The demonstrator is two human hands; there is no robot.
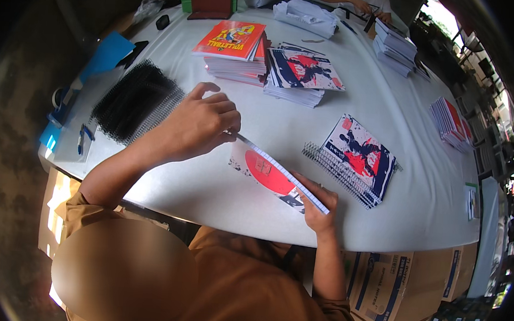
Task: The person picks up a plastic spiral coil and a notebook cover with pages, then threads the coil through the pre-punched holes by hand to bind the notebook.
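Note:
My right hand (320,207) grips the near right end of a notebook (268,174), its thumb along the edge. The notebook is tilted up on its side, with a row of punched marks along its upper edge and a red circle on its cover. At the other end of that edge my left hand (207,121) is closed in a pinch; what lies between its fingertips is too small to make out. A heap of black spiral binding coils (136,98) lies beside my left forearm. Right of the notebook are finished-looking spiral notebooks (358,156) with red and dark blue covers.
Behind stand stacks of orange-red booklets (232,42) and blue-and-white booklets (305,71). More stacks (394,48) and red booklets (452,123) lie right. Blue-handled cutters (84,136) and a tape roll (57,97) lie left. Cardboard boxes (391,283) sit below; another person (363,1) works opposite.

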